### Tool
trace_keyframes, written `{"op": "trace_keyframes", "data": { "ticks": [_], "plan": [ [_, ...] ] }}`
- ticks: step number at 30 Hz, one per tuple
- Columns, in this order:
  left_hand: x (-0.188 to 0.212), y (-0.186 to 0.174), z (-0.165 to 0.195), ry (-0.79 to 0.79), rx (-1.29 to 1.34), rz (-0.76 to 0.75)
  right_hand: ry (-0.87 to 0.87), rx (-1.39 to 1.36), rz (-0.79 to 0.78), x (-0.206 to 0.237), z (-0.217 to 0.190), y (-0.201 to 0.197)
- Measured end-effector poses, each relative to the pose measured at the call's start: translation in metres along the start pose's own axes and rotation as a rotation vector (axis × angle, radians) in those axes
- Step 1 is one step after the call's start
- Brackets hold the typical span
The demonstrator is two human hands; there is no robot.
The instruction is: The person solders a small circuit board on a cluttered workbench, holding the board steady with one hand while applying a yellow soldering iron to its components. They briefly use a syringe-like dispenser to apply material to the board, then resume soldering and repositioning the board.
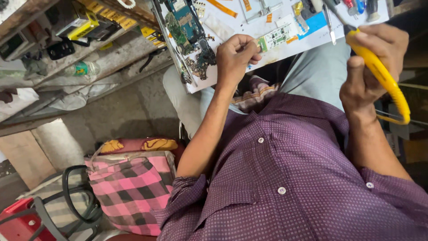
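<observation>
My left hand [236, 56] is closed on a small white and green circuit board [276, 36] that lies on a white work board [307, 39] across my lap. My right hand [370, 67] grips a yellow-handled tool [382, 76] with a dark tip, held up at the right, a little above and right of the work board. Several other circuit boards [189, 27], orange flex strips and small metal parts are spread over the white board.
Tweezers [329, 24] and screwdrivers [361, 6] lie at the board's far edge. Cluttered wooden shelves [67, 40] with a plastic bottle [84, 69] stand at the left. A pink checked bag [131, 189] and a red object [18, 221] sit on the floor lower left.
</observation>
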State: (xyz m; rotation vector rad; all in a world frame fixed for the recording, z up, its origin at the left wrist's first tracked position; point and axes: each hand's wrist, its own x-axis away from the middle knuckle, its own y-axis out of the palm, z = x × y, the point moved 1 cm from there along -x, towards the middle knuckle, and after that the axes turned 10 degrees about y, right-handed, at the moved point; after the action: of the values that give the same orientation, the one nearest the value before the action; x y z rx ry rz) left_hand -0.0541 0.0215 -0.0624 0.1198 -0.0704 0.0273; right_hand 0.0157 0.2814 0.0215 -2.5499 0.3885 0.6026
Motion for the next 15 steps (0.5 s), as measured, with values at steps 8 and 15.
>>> {"op": "trace_keyframes", "data": {
  "ticks": [8, 15],
  "plan": [
    [-0.002, 0.0, 0.004, -0.041, 0.016, 0.005, 0.125, -0.302, -0.046, 0.018, -0.009, -0.001],
    [0.002, -0.001, 0.002, -0.04, 0.006, -0.001, 0.098, -0.103, -0.122, 0.024, -0.016, 0.003]
  ]
}}
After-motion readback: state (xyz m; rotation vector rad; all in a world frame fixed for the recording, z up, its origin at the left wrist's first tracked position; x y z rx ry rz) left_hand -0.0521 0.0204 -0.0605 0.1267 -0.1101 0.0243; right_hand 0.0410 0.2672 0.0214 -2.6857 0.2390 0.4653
